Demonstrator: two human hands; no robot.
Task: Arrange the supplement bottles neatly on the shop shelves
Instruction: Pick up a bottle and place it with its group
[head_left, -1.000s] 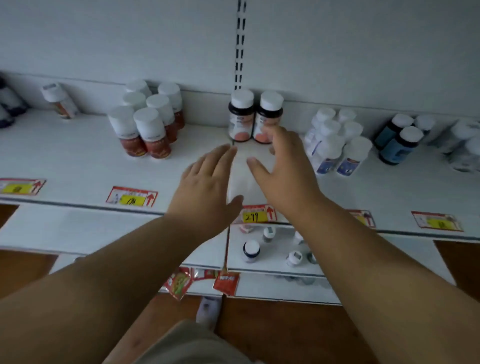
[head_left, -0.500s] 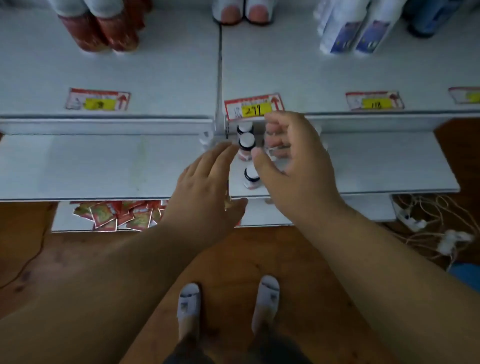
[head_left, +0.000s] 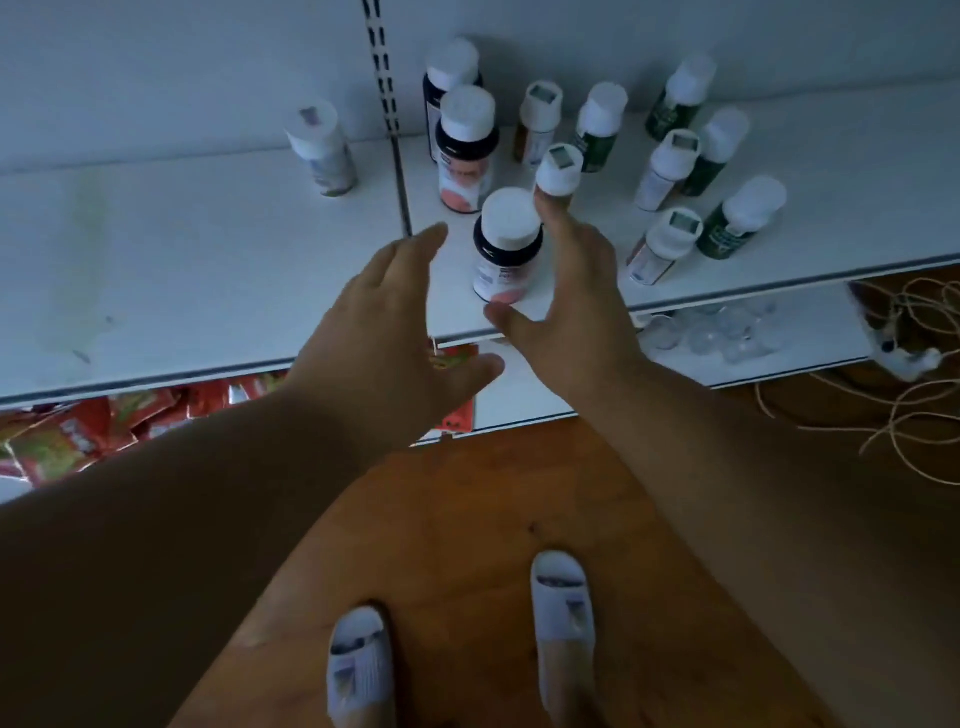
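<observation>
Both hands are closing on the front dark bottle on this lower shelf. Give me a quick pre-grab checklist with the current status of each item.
1. Front dark bottle upright, cap on: ok.
2. Left hand free: ok, fingers straight, holding nothing.
3. Right hand free: ok, spread beside the bottle; contact cannot tell.
4. Room on the bottle's left: ok, bare shelf.
5. Room on its right: not ok, small white-capped bottle sits right at the right fingertips.
6. Bottle clear of the shelf edge: not ok, it stands near the front lip.

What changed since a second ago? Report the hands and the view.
The view dropped from the top shelf to the lower shelf. Both hands came down with it: right hand and left hand now flank the front dark bottle. Both hands stayed open, holding nothing.
</observation>
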